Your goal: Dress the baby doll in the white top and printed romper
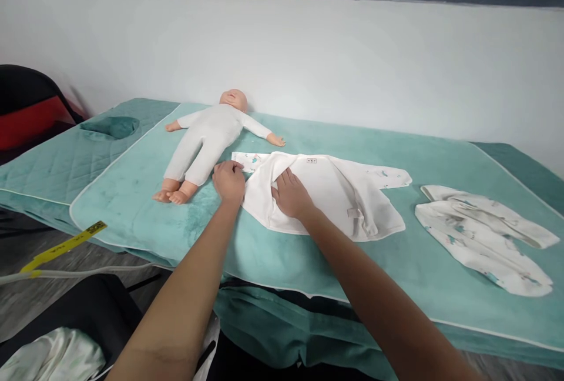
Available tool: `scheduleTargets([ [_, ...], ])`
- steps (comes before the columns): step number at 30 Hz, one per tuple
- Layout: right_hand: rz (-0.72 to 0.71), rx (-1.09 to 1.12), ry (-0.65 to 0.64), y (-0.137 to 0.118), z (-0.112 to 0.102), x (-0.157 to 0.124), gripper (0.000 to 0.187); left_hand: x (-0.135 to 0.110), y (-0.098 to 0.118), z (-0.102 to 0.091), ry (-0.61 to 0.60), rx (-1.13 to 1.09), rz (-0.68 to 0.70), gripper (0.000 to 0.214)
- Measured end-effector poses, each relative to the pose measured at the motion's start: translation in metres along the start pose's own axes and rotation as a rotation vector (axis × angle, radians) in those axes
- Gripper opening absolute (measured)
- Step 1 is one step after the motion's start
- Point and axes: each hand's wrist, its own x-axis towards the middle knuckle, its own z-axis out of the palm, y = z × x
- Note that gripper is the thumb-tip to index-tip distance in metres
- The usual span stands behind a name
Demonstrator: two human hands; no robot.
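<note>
A white baby shirt point(328, 184) lies spread with its plain inside up, its printed sleeves stretched to both sides. My left hand point(229, 182) is at the shirt's left edge, fingers curled against the printed left sleeve. My right hand point(292, 194) rests on the inside of the shirt with fingers stretched out, the fingertips at a fold by the left armhole. Just left of my left hand, a baby doll point(211, 128) in a white body suit lies on its back, arms spread and legs towards me.
Printed baby trousers point(480, 234) lie folded at the right on the green bed cover point(374, 287). At the left end is a face hole point(112, 127). A yellow-tagged cable point(66, 246) crosses the near left, above a black chair point(83, 310) with cloth on it. A wall stands behind.
</note>
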Motion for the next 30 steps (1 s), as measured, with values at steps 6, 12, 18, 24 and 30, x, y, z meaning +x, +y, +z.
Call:
scheduleTargets([
  [6,0.079,0.02,0.011,-0.012,0.0,-0.007,0.058,0.0,0.001,-0.001,-0.005,-0.015,-0.002,0.026],
  [12,0.199,0.019,0.015,-0.029,-0.002,-0.017,0.056,-0.001,-0.001,0.0,-0.002,-0.015,0.006,0.026],
  [18,0.208,0.012,0.012,-0.042,-0.003,-0.03,0.056,0.001,-0.003,0.002,-0.001,-0.015,0.022,0.026],
  [24,0.22,0.017,0.061,-0.05,-0.004,-0.042,0.054,0.001,-0.005,0.003,-0.004,-0.003,0.022,0.026],
  [30,0.205,0.013,0.109,-0.058,-0.006,-0.055,0.052,0.001,-0.003,0.002,0.0,0.004,0.023,0.027],
])
